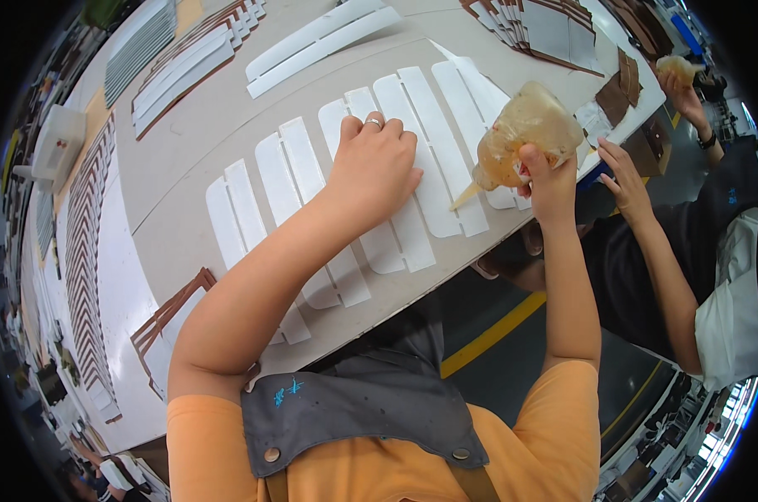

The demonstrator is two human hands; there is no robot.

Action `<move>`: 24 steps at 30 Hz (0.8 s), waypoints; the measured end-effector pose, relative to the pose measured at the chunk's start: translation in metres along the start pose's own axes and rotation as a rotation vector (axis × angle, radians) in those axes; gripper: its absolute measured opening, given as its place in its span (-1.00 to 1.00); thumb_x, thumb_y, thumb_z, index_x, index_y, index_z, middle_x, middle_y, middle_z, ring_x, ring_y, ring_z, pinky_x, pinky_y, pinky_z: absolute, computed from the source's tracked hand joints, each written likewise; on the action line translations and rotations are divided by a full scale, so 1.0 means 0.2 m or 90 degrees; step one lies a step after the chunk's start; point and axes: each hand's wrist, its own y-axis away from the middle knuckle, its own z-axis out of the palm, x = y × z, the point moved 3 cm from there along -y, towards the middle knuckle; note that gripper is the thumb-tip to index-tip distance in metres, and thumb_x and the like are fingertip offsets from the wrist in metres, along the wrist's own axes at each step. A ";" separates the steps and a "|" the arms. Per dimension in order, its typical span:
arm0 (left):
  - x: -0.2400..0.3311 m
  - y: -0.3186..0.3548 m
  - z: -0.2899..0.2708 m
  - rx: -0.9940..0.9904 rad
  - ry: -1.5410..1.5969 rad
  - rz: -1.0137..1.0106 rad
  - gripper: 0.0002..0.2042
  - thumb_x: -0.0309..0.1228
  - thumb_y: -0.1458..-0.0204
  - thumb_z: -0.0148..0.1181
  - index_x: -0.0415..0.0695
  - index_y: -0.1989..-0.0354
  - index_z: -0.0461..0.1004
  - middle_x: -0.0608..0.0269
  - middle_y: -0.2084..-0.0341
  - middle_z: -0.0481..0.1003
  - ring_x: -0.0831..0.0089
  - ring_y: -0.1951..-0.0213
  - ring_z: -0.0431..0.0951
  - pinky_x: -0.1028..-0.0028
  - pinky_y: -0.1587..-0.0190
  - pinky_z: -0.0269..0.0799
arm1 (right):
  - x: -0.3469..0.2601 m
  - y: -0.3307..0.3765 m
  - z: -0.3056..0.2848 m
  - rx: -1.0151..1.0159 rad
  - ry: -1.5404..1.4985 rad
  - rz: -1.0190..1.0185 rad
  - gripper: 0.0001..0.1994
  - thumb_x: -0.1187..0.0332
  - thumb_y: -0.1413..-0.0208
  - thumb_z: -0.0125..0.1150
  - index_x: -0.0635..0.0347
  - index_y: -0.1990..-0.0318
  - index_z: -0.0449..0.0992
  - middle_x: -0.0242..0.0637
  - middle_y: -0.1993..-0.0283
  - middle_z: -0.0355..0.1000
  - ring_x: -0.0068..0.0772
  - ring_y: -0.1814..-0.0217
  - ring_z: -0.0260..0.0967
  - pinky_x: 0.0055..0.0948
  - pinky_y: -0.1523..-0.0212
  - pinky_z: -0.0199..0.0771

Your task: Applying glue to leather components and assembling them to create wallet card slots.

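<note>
White strips (412, 159) lay side by side in a row across the grey desk (195, 142), and I judged I was midway through running glue along them. My left hand (375, 163) pressed down flat on the middle strips, fingers curled at their far ends, steadying them. My right hand (550, 180) was closed around a soft amber glue bag (525, 134), its nozzle tip (462, 198) touching a strip just right of my left hand. The next move called for a steady squeeze while keeping the strip pinned.
</note>
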 end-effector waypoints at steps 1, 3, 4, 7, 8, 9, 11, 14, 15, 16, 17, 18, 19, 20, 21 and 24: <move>0.00 0.00 0.00 0.005 -0.002 -0.002 -0.79 -0.31 0.19 0.12 -0.19 0.44 0.37 0.17 0.43 0.36 0.28 0.22 0.31 0.32 0.14 0.09 | 0.00 0.02 -0.01 0.003 -0.003 0.009 -0.58 0.25 0.18 0.31 0.25 0.22 0.27 -0.35 0.49 0.35 -0.73 0.67 0.21 -0.78 0.82 0.15; 0.00 -0.01 0.00 0.003 -0.005 -0.003 -0.79 -0.31 0.19 0.12 -0.19 0.44 0.36 0.17 0.42 0.35 0.28 0.21 0.31 0.31 0.13 0.08 | 0.04 0.06 -0.05 0.008 0.000 0.020 -0.58 0.25 0.17 0.29 0.24 0.21 0.27 -0.36 0.49 0.34 -0.73 0.66 0.21 -0.78 0.82 0.15; 0.00 -0.01 0.00 0.001 -0.007 -0.005 -0.78 -0.31 0.19 0.12 -0.19 0.44 0.36 0.17 0.42 0.35 0.28 0.21 0.30 0.31 0.12 0.08 | 0.05 0.07 -0.07 0.010 0.003 0.031 -0.59 0.25 0.16 0.28 0.24 0.21 0.26 -0.37 0.49 0.34 -0.72 0.66 0.21 -0.78 0.82 0.14; 0.00 -0.01 0.01 -0.002 0.016 -0.004 -0.78 -0.31 0.19 0.12 -0.20 0.43 0.36 0.16 0.41 0.35 0.27 0.21 0.30 0.31 0.12 0.07 | 0.05 0.05 -0.09 0.019 -0.126 0.060 -0.62 0.22 0.14 0.26 0.24 0.23 0.30 -0.38 0.51 0.32 -0.70 0.66 0.21 -0.77 0.81 0.14; -0.01 -0.01 0.01 -0.002 0.016 -0.006 -0.78 -0.31 0.19 0.12 -0.20 0.43 0.36 0.16 0.41 0.35 0.27 0.21 0.30 0.31 0.12 0.07 | 0.04 0.02 -0.08 0.017 -0.126 0.060 -0.62 0.22 0.14 0.26 0.24 0.23 0.30 -0.38 0.51 0.32 -0.70 0.66 0.21 -0.77 0.81 0.14; 0.00 -0.01 0.01 0.012 0.002 0.003 -0.79 -0.32 0.20 0.12 -0.20 0.46 0.38 0.16 0.44 0.36 0.29 0.23 0.32 0.32 0.12 0.09 | 0.01 -0.05 -0.06 0.020 -0.137 0.006 -0.64 0.20 0.13 0.24 0.23 0.25 0.32 -0.39 0.52 0.31 -0.69 0.67 0.21 -0.76 0.81 0.13; 0.00 0.00 0.02 0.027 -0.013 0.008 -0.81 -0.34 0.21 0.11 -0.21 0.48 0.40 0.17 0.46 0.37 0.31 0.25 0.34 0.34 0.13 0.10 | -0.01 -0.17 -0.02 0.032 -0.140 -0.069 -0.68 0.20 0.10 0.21 0.25 0.29 0.37 -0.39 0.53 0.30 -0.66 0.65 0.25 -0.73 0.79 0.21; 0.02 0.00 0.03 0.077 -0.017 0.017 -0.83 -0.35 0.21 0.10 -0.21 0.49 0.39 0.18 0.46 0.37 0.32 0.25 0.34 0.34 0.12 0.09 | 0.01 -0.35 0.05 0.012 -0.020 -0.141 -0.62 0.11 0.06 0.15 0.27 0.27 0.34 -0.31 0.45 0.33 -0.57 0.67 0.26 -0.62 0.74 0.29; 0.02 0.00 0.03 0.075 -0.011 0.019 -0.83 -0.37 0.22 0.10 -0.21 0.49 0.39 0.18 0.46 0.37 0.32 0.25 0.34 0.35 0.11 0.09 | 0.02 -0.40 0.09 0.006 -0.022 -0.142 -0.62 0.11 0.06 0.15 0.27 0.27 0.34 -0.31 0.45 0.33 -0.57 0.67 0.26 -0.62 0.74 0.29; 0.02 0.00 0.03 0.072 -0.006 0.021 -0.84 -0.38 0.23 0.10 -0.21 0.49 0.39 0.18 0.47 0.37 0.32 0.24 0.34 0.35 0.11 0.09 | 0.02 -0.44 0.13 0.006 -0.035 -0.161 -0.65 0.15 0.07 0.17 0.28 0.29 0.35 -0.33 0.48 0.33 -0.60 0.64 0.28 -0.65 0.73 0.32; 0.02 0.00 0.03 0.074 -0.008 0.016 -0.84 -0.38 0.23 0.10 -0.21 0.49 0.39 0.18 0.47 0.37 0.32 0.24 0.34 0.35 0.11 0.09 | 0.02 -0.48 0.16 0.005 -0.048 -0.179 -0.68 0.20 0.09 0.20 0.29 0.31 0.36 -0.35 0.51 0.32 -0.63 0.62 0.30 -0.68 0.73 0.35; 0.02 0.00 0.03 0.053 -0.012 0.008 -0.82 -0.35 0.22 0.10 -0.20 0.47 0.38 0.19 0.45 0.36 0.32 0.23 0.33 0.33 0.09 0.08 | 0.03 -0.52 0.19 0.001 -0.049 -0.180 -0.68 0.20 0.09 0.20 0.29 0.31 0.36 -0.35 0.51 0.32 -0.63 0.62 0.30 -0.68 0.73 0.35; 0.02 0.00 0.04 0.033 -0.016 0.001 -0.79 -0.32 0.21 0.11 -0.20 0.45 0.37 0.19 0.43 0.35 0.32 0.22 0.33 0.31 0.07 0.07 | 0.06 -0.56 0.21 0.012 -0.029 -0.182 -0.67 0.18 0.09 0.20 0.27 0.30 0.35 -0.35 0.52 0.32 -0.62 0.66 0.28 -0.68 0.74 0.33; 0.02 0.00 0.04 0.034 -0.017 -0.003 -0.79 -0.32 0.21 0.11 -0.20 0.45 0.37 0.19 0.43 0.35 0.32 0.22 0.33 0.31 0.07 0.07 | 0.07 -0.58 0.23 0.024 -0.009 -0.184 -0.66 0.16 0.09 0.19 0.25 0.29 0.34 -0.36 0.53 0.31 -0.61 0.70 0.26 -0.68 0.75 0.30; 0.02 0.00 0.04 0.033 -0.022 0.004 -0.79 -0.32 0.21 0.11 -0.20 0.45 0.37 0.19 0.43 0.35 0.32 0.22 0.33 0.31 0.07 0.08 | 0.07 -0.60 0.24 0.020 -0.010 -0.183 -0.66 0.16 0.09 0.19 0.25 0.29 0.34 -0.36 0.53 0.31 -0.61 0.70 0.26 -0.68 0.75 0.30; 0.02 0.00 0.05 0.034 -0.033 0.009 -0.79 -0.33 0.21 0.11 -0.20 0.45 0.37 0.19 0.43 0.35 0.34 0.23 0.33 0.32 0.08 0.09 | 0.08 -0.64 0.28 -0.034 0.009 -0.186 -0.69 0.19 0.08 0.20 0.23 0.31 0.35 -0.37 0.53 0.30 -0.62 0.70 0.25 -0.69 0.76 0.28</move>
